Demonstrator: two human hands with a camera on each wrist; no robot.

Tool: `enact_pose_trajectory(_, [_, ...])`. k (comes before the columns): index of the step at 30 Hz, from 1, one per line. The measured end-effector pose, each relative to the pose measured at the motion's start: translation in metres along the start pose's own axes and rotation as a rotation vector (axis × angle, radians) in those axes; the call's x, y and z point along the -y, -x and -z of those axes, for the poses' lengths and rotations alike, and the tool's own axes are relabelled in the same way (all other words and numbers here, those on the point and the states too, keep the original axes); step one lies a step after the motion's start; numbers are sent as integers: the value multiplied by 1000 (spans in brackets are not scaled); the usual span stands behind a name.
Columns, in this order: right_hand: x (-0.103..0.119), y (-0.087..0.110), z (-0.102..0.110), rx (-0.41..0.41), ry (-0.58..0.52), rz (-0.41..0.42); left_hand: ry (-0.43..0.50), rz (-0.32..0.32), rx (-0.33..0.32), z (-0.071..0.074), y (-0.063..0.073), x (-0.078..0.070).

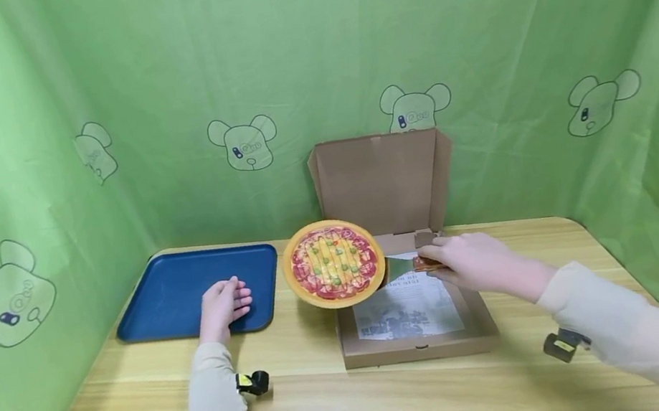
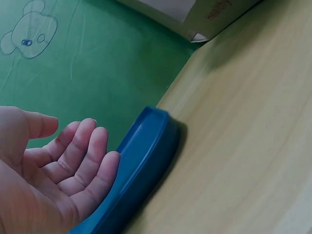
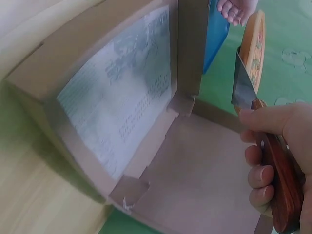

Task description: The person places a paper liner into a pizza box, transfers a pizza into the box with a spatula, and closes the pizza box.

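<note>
The person's right arm reaches in from the right of an open brown cardboard box (image 1: 422, 351), the right hand (image 1: 465, 257) wrapped firmly round the reddish wooden handle of a metal-bladed spatula (image 1: 401, 267). Ahead of that grip, a round yellow-crusted pizza (image 1: 334, 263) rides on the blade, raised by the box's left edge. Further left of the box, the left hand (image 1: 225, 306), empty, fingers loosely bent, hovers over a rectangular blue tray (image 1: 180, 289). Only the right wrist view shows the pizza edge-on.

The left grip (image 1: 225, 306) is loosely curled, while the right grip (image 1: 469, 258) is clenched.
</note>
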State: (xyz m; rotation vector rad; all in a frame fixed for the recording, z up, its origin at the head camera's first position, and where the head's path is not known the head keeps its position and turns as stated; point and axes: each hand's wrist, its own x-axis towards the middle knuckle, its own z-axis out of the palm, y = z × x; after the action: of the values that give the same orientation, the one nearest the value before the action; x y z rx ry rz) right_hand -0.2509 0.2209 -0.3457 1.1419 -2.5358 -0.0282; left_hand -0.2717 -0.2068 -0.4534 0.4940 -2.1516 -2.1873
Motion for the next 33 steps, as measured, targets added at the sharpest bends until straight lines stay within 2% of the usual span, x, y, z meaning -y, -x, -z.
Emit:
enact_pose_trajectory(12, [-19, 23, 7, -50, 16, 65, -96, 10, 71, -26, 1, 7])
enact_pose_trajectory(22, [-31, 41, 13, -56, 33, 53, -148, -15, 146, -53, 8, 4])
enact_pose_trajectory(33, [-43, 63, 19, -107, 33, 66, -157, -46, 231, -83, 17, 7])
